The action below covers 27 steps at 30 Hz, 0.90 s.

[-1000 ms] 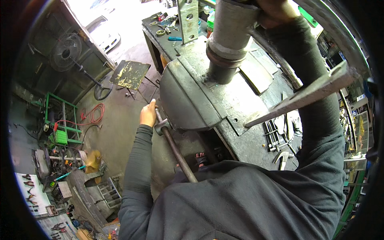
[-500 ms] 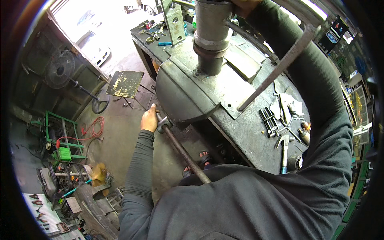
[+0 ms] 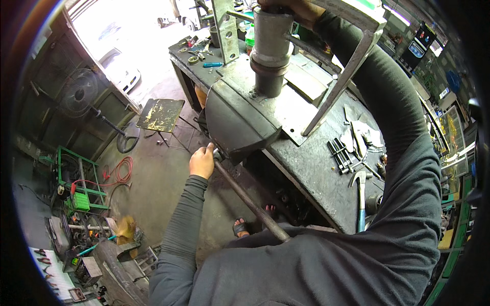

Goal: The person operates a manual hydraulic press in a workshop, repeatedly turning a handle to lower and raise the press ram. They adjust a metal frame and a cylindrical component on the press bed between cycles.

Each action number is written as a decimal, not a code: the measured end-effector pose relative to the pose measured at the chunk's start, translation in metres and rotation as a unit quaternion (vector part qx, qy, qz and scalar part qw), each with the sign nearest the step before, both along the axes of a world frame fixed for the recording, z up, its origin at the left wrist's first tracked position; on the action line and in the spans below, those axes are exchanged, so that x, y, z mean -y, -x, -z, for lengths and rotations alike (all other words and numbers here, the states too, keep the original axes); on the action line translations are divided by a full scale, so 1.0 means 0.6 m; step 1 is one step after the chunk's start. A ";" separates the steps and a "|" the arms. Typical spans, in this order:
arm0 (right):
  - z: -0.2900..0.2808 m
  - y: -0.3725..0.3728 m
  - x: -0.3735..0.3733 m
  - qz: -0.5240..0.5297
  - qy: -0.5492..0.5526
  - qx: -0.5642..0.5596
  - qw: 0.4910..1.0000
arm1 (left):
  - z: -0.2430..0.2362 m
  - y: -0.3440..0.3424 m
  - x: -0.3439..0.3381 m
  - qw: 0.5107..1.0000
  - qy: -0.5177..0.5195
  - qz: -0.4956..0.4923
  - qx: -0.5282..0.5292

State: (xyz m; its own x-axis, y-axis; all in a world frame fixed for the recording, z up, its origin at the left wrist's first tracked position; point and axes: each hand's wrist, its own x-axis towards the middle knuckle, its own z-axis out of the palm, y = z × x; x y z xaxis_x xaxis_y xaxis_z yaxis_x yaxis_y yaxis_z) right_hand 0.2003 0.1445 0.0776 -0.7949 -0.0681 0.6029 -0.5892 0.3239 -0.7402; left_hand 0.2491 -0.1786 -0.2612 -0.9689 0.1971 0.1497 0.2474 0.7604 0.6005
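My left hand (image 3: 201, 162) is shut on a long steel bar (image 3: 249, 202) with a cross collar near its upper end, beside the curved dark housing (image 3: 239, 122) of a bench-mounted metal machine. The bar slants down to my torso. My right hand (image 3: 301, 11) is raised at the top of an upright steel cylinder (image 3: 271, 48), its fingers mostly hidden. An angled steel bar (image 3: 337, 89) crosses in front of my right forearm, down to the machine's plate. A perforated steel upright (image 3: 227, 41) stands behind the cylinder.
The workbench (image 3: 301, 173) holds a hammer (image 3: 361, 199), black rods (image 3: 341, 155), rags and small tools. A worn stool (image 3: 159, 115), standing fan (image 3: 81, 92), red hose (image 3: 122, 171) and green rack (image 3: 76, 173) stand left. Cluttered parts lie lower left; an open doorway is behind.
My left hand has moved right and down in the picture with the bar, whose lower end sits further right. The view has shifted, putting the cylinder further left than one second ago.
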 end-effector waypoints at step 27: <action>-0.006 -0.030 -0.014 -0.030 0.040 -0.006 0.999 | -0.253 -0.288 -0.118 0.756 0.026 0.653 -0.046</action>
